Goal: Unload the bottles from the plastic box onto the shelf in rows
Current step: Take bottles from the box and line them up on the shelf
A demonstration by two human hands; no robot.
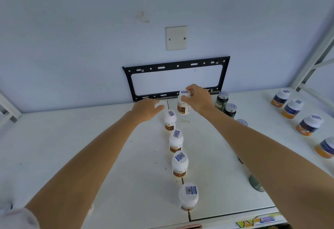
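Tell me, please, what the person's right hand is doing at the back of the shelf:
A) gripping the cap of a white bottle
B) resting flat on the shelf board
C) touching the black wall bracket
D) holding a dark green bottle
A: the right hand has its fingers curled round the cap of the rearmost white bottle, which heads the row of white bottles on the shelf.

**Hands, both arms extended**

Both forearms bare, reaching forward, converging. Right hand (197, 98): back of hand up, fingers and thumb curled, pinching a white bottle cap (184, 93). Left hand (147, 109): palm down, fingers relaxed, loosely extended, holding nothing visible.
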